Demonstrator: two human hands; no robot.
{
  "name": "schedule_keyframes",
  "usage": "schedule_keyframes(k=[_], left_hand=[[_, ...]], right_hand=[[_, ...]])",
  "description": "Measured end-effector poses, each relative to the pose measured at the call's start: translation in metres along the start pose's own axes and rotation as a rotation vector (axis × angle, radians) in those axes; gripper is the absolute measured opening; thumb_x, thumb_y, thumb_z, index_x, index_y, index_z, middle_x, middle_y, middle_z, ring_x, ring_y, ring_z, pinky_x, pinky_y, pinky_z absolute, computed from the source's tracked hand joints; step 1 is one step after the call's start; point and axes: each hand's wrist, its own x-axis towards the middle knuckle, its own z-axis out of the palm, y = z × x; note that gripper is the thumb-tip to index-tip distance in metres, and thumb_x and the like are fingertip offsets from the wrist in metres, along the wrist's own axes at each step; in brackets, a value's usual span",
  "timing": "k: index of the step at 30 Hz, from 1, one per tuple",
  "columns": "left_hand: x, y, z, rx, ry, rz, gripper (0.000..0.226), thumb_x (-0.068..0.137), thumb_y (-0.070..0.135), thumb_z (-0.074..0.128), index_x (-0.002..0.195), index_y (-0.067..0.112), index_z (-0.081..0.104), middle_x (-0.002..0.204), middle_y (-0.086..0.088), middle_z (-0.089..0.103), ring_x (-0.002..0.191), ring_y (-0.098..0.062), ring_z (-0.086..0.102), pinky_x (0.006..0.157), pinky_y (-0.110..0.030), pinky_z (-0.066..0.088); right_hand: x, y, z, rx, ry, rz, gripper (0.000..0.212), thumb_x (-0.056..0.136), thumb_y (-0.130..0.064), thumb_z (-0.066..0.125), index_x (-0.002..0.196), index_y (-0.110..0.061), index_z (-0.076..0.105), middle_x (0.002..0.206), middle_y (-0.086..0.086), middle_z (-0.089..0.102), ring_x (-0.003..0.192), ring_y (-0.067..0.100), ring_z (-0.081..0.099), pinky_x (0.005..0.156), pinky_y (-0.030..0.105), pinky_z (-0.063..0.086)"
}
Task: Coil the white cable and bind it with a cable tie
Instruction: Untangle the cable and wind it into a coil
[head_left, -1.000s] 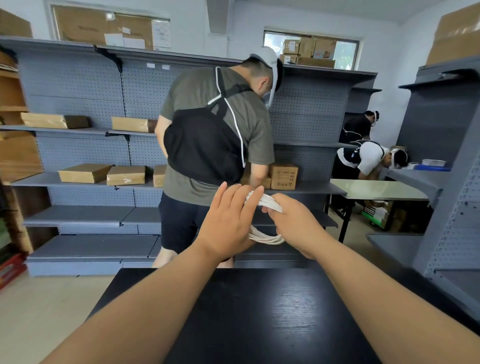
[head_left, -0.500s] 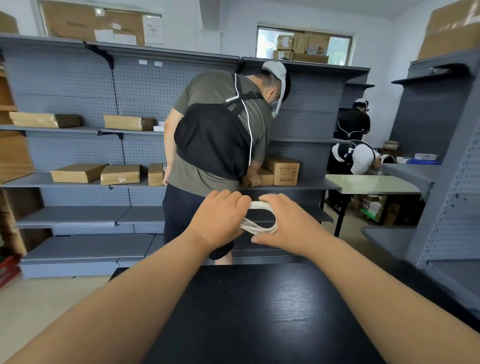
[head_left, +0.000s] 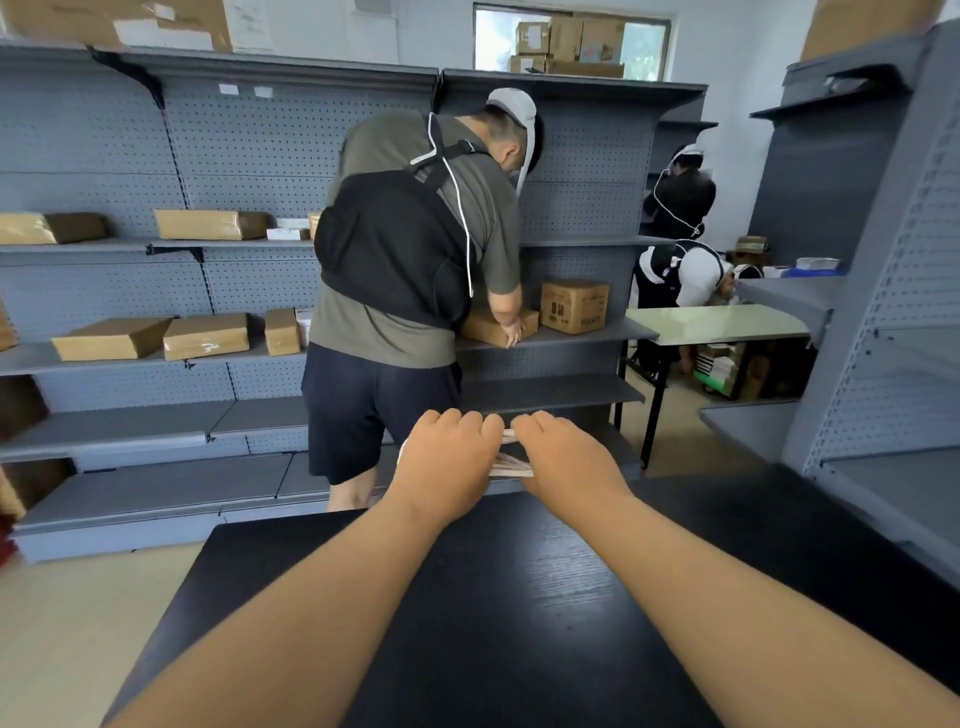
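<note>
The coiled white cable (head_left: 511, 464) shows only as a small bundle of loops between my two hands, held over the far edge of the black table (head_left: 519, 623). My left hand (head_left: 447, 462) grips the coil's left side with curled fingers, knuckles up. My right hand (head_left: 563, 460) grips the right side the same way. Both hands cover most of the cable. No cable tie is visible.
A person with a black backpack (head_left: 410, 291) stands just beyond the table, handling boxes on grey shelving (head_left: 156, 338). Two more people work at a pale table (head_left: 717, 322) at the back right. A grey shelf unit (head_left: 883, 364) stands on the right.
Both hands have dropped lower toward the table's far edge and closed in over the coil. My left fingers, straight a second ago, are now curled round the cable.
</note>
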Motion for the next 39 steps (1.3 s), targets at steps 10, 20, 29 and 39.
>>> schedule_keyframes(k=[10,20,29,39], left_hand=[[0.007,0.045,0.050,-0.175,-0.154,-0.003,0.013,0.078,0.021,0.055,0.085,0.018,0.045,0.084,-0.001,0.062,0.074,-0.024,0.057,0.061,-0.032,0.033],[0.015,0.102,0.078,-0.266,-0.299,0.091,0.014,0.088,0.017,0.047,0.101,0.014,0.043,0.097,-0.006,0.062,0.083,-0.028,0.060,0.060,-0.034,0.036],[0.016,0.160,0.114,-0.368,-0.384,0.122,0.026,0.087,0.017,0.048,0.113,0.017,0.043,0.109,-0.002,0.056,0.096,-0.024,0.054,0.074,-0.035,0.042],[0.007,0.231,0.168,-0.442,-0.533,0.131,0.042,0.088,0.031,0.049,0.126,0.017,0.039,0.118,-0.003,0.050,0.104,-0.022,0.049,0.080,-0.035,0.044]], right_hand=[[-0.035,0.034,0.024,-0.086,-0.089,0.083,0.023,0.087,-0.009,0.047,0.109,-0.015,0.047,0.105,0.002,0.052,0.097,0.023,0.051,0.064,0.031,0.037],[-0.072,0.081,0.058,-0.031,-0.197,0.169,0.023,0.089,-0.015,0.049,0.112,-0.014,0.050,0.108,0.004,0.056,0.099,0.024,0.053,0.072,0.034,0.043],[-0.110,0.139,0.100,0.037,-0.288,0.183,0.017,0.084,-0.014,0.056,0.101,-0.014,0.053,0.098,0.006,0.059,0.084,0.030,0.056,0.065,0.036,0.041],[-0.145,0.197,0.157,0.080,-0.471,0.110,0.022,0.086,-0.016,0.053,0.107,-0.013,0.051,0.104,0.007,0.059,0.092,0.030,0.058,0.071,0.037,0.046]])
